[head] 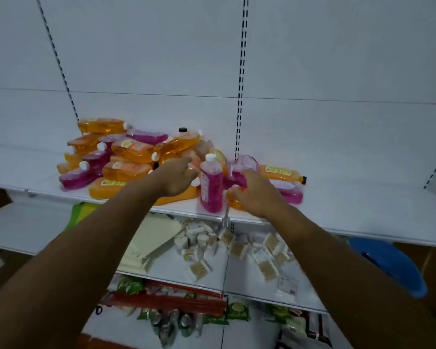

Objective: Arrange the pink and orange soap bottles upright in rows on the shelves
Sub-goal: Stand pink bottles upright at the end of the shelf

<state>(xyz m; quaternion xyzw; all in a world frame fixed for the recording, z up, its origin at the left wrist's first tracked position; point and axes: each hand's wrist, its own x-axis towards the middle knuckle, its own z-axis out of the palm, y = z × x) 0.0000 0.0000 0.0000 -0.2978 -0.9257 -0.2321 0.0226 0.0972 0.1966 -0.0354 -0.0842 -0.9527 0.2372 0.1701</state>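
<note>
Both arms reach forward; left hand (178,178) loosely curled; right hand (256,195) fingers curled downward.

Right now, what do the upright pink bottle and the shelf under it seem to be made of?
Upright pink soap bottle with white cap: likely clear glossy plastic, since the pink liquid shows through. White flat shelf: probably painted metal, smooth and matte with thin edges; not certain.
</note>
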